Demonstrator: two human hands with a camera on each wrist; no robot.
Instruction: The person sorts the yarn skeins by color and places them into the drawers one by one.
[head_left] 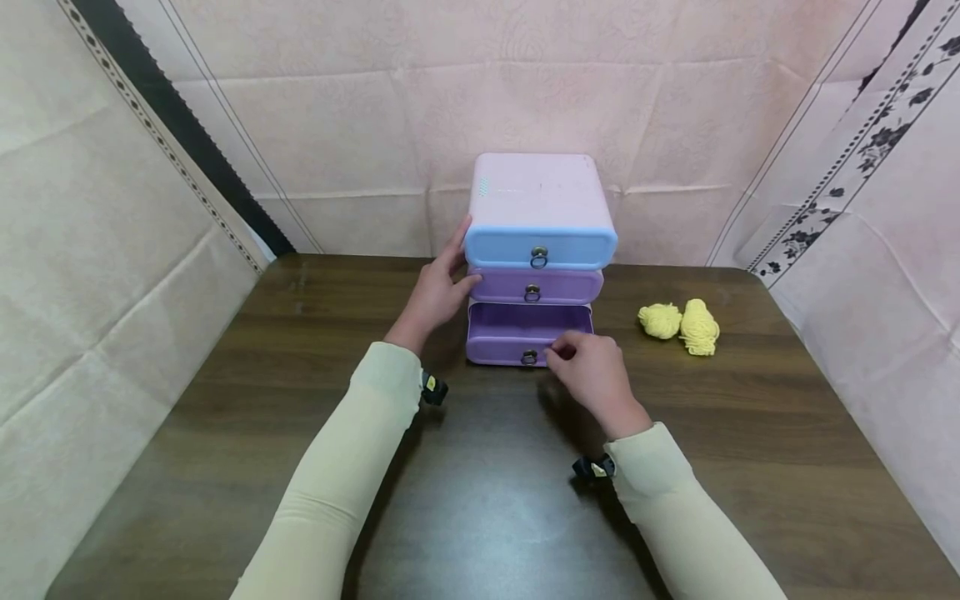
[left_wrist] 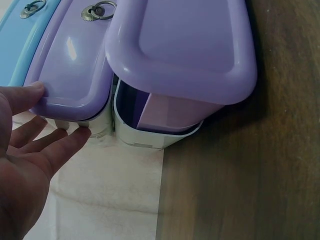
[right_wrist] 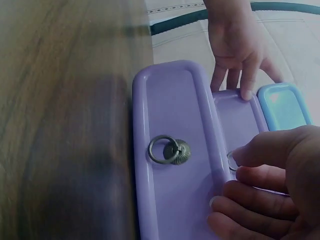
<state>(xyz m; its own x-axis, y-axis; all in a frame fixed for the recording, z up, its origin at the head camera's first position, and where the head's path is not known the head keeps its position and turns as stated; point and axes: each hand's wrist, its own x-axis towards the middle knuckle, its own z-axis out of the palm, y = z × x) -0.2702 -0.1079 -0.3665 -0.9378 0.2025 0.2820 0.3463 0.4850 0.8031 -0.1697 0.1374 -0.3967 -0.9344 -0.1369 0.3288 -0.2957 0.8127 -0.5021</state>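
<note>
A small drawer unit (head_left: 536,187) with a white top stands at the back of the table. Its blue top drawer (head_left: 498,247) and lilac middle drawer (head_left: 498,286) are closed. The purple bottom drawer (head_left: 491,352) is pulled out, and its visible inside holds nothing. My left hand (head_left: 435,293) rests on the unit's left side, the thumb on the middle drawer's front edge and the fingers extended along the side. At the bottom drawer's front right is my right hand (head_left: 596,375), fingers loosely bent. The right wrist view shows the ring pull (right_wrist: 162,150) hanging free of those fingers.
Two yellow yarn bundles (head_left: 699,327) lie to the right of the unit on the dark wooden table (head_left: 300,433). Pale patterned cloth (head_left: 337,133) hangs behind the table and along both sides.
</note>
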